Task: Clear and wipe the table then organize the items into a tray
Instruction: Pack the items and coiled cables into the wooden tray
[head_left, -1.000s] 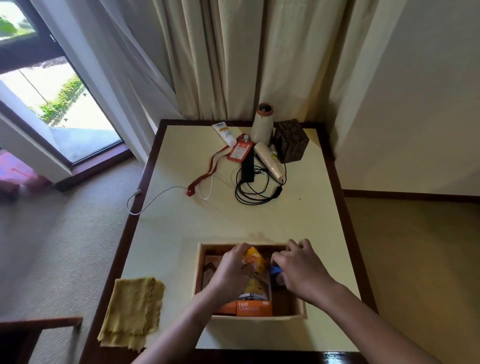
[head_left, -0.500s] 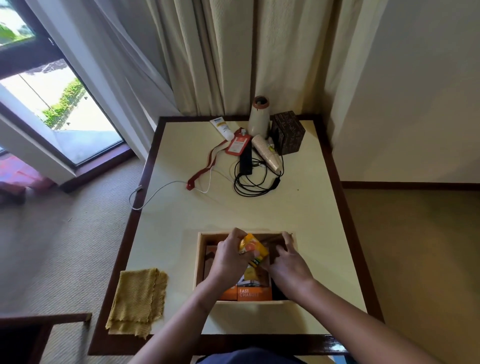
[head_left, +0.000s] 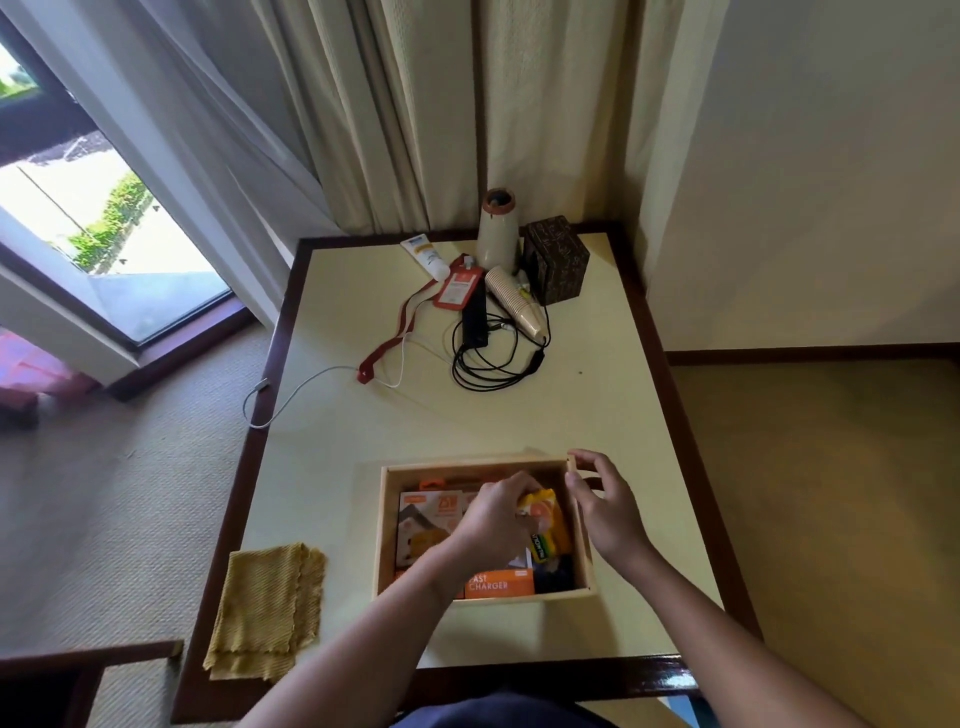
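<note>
- Left hand (head_left: 493, 519) inside wooden tray (head_left: 383, 525), fingers curled round orange-yellow packet (head_left: 543, 512); packet juts out right of knuckles.
- Right hand (head_left: 610, 512) just right of left hand, over tray's right wall. Fingers loosely bent, holding nothing. Forefinger and thumb at far right corner, possibly touching rim; view unclear.
- Orange box marked FAST CHARGER (head_left: 501, 583) in tray, nearer than left hand.
- Yellow cloth (head_left: 267, 613) on table (head_left: 337, 467), well left of left forearm.
- Black cable (head_left: 488, 364) and stacked paper cups (head_left: 514, 301) well beyond both hands.
</note>
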